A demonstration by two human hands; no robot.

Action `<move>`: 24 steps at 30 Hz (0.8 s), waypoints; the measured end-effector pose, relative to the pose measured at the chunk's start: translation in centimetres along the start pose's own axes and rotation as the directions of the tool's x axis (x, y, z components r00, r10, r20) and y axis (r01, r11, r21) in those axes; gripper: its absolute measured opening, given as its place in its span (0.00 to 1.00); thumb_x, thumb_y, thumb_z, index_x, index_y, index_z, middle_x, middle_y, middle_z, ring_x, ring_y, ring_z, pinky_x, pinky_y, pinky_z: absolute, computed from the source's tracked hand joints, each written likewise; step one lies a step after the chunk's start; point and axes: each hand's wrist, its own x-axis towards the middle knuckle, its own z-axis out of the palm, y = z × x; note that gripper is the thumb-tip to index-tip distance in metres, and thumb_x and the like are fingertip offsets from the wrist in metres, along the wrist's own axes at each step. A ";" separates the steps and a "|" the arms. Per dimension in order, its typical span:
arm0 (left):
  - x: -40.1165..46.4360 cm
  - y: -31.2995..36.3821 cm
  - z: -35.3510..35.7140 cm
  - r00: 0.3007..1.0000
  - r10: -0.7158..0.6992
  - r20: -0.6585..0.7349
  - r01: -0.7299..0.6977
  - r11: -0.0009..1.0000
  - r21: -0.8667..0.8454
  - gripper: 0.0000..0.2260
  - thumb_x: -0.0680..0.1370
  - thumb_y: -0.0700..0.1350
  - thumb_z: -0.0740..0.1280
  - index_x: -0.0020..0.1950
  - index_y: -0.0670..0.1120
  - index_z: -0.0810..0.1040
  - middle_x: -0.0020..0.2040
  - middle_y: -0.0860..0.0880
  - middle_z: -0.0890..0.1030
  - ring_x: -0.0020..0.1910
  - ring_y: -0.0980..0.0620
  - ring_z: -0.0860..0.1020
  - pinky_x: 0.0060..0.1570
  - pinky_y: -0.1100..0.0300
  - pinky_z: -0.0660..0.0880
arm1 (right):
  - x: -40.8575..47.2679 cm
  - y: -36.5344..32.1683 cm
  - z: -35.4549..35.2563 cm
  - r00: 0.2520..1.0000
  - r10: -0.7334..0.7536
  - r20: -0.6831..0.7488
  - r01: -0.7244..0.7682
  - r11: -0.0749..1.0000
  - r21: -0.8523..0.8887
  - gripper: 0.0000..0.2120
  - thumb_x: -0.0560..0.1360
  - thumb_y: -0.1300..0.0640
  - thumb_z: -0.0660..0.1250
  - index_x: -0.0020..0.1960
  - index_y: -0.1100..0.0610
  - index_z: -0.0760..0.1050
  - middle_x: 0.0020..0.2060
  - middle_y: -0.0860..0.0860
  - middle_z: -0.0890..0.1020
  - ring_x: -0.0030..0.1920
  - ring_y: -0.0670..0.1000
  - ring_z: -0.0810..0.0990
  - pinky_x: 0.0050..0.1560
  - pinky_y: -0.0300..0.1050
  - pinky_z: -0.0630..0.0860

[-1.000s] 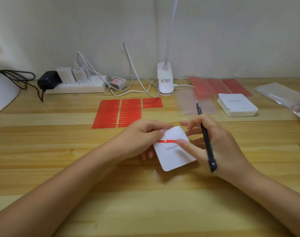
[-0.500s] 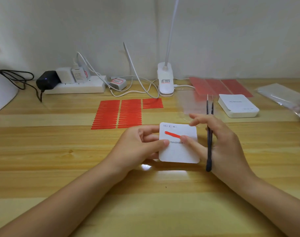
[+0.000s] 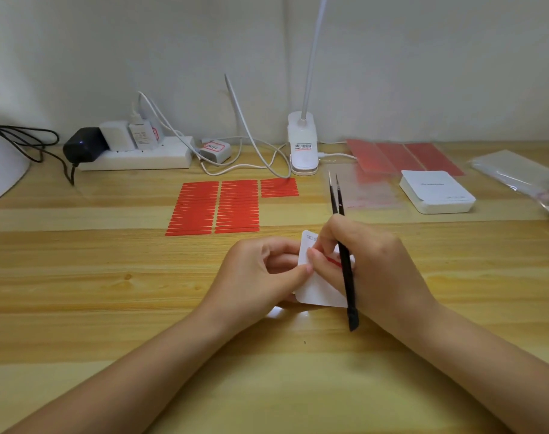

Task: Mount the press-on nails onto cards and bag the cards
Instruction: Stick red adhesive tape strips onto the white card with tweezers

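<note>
At the far left of the frame a black adapter [image 3: 84,145] and white chargers sit plugged into a white power strip [image 3: 135,157] against the wall. Right of it, at upper centre, three blocks of red adhesive strips [image 3: 216,208] lie flat on the wooden desk [image 3: 110,308], each strip running left to right; the third block is much shorter than the other two. Behind them stands the clip base of a white lamp [image 3: 302,142], its cable looping across the desk. Below, at the centre of the frame, my left hand [image 3: 260,274] pinches the left edge of a white card [image 3: 317,292] between thumb and curled fingers, holding it just above the desk. The card is tilted, its printed top edge towards the upper part of the frame, and one red strip [image 3: 333,261] lies across it, slanting down to the right, mostly covered by my fingers. My right hand [image 3: 373,270] grips black tweezers [image 3: 342,239] while its fingertips press on the strip; the tweezers' long axis runs almost vertically in the picture, tips pointing up and away from me, the two points slightly apart. At upper right a clear bag [image 3: 367,189] lies flat, red sheets [image 3: 404,156] behind it, then a stack of white cards [image 3: 435,191], and at the right edge more clear bags [image 3: 517,170]; I cannot tell what they contain.
</note>
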 end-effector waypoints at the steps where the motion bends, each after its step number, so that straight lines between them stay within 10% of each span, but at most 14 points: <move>1: 0.0 0.0 0.0 1.000 0.009 -0.006 -0.009 1.000 0.015 0.08 0.74 0.35 0.67 0.46 0.47 0.81 0.39 0.51 0.85 0.37 0.58 0.82 0.30 0.69 0.74 | 0.1 -0.1 0.0 1.000 -0.025 0.000 0.025 0.999 -0.035 0.08 0.68 0.64 0.69 0.35 0.62 0.70 0.26 0.51 0.72 0.27 0.53 0.68 0.27 0.43 0.66; 15: 0.0 0.1 0.8 0.981 0.004 -0.194 0.028 0.987 0.159 0.10 0.73 0.35 0.65 0.39 0.48 0.80 0.32 0.50 0.83 0.34 0.51 0.82 0.37 0.52 0.80 | 0.4 -0.2 0.3 0.996 0.083 -0.024 -0.079 0.987 0.139 0.12 0.67 0.64 0.67 0.37 0.54 0.63 0.28 0.51 0.73 0.30 0.53 0.70 0.30 0.45 0.68; 24: 0.3 0.3 0.9 0.977 -0.084 -0.197 0.093 0.995 0.034 0.12 0.74 0.33 0.64 0.37 0.48 0.80 0.31 0.49 0.83 0.30 0.55 0.80 0.28 0.62 0.78 | 0.1 0.2 0.3 0.989 0.143 -0.033 -0.135 0.973 0.188 0.23 0.65 0.69 0.71 0.36 0.48 0.60 0.30 0.49 0.76 0.34 0.51 0.74 0.32 0.38 0.69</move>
